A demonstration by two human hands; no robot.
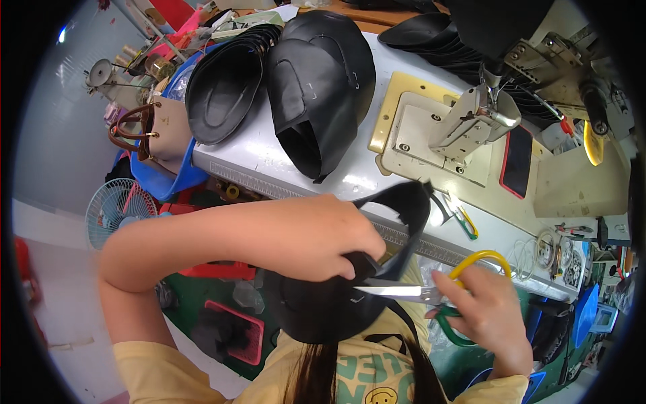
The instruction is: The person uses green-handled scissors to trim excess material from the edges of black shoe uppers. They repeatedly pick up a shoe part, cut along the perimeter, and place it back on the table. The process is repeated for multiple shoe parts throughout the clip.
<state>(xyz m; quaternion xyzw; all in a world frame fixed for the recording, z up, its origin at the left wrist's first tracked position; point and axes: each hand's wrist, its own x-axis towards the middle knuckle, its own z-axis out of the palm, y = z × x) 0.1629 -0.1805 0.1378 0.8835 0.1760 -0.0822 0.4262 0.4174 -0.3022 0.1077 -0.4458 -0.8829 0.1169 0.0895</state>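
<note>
My left hand [330, 236] is closed on a curved black leather-like piece [323, 306], held over my lap in front of the table edge. A strip-like part of that piece [414, 215] loops up past the fingers toward the table. My right hand [491, 320] grips a pair of scissors [404, 291] by its yellow and green handles. The blades point left, their tips at the black piece just below my left fingertips. Part of the piece is hidden behind my left hand and forearm.
Larger black shaped pieces [319, 87] and a nested stack [225, 87] lie on the table. A sewing machine [471, 128] stands at right, with a phone [517, 161] and small snips [464, 217] nearby. A handbag [168, 128] and fan [118, 209] are at left.
</note>
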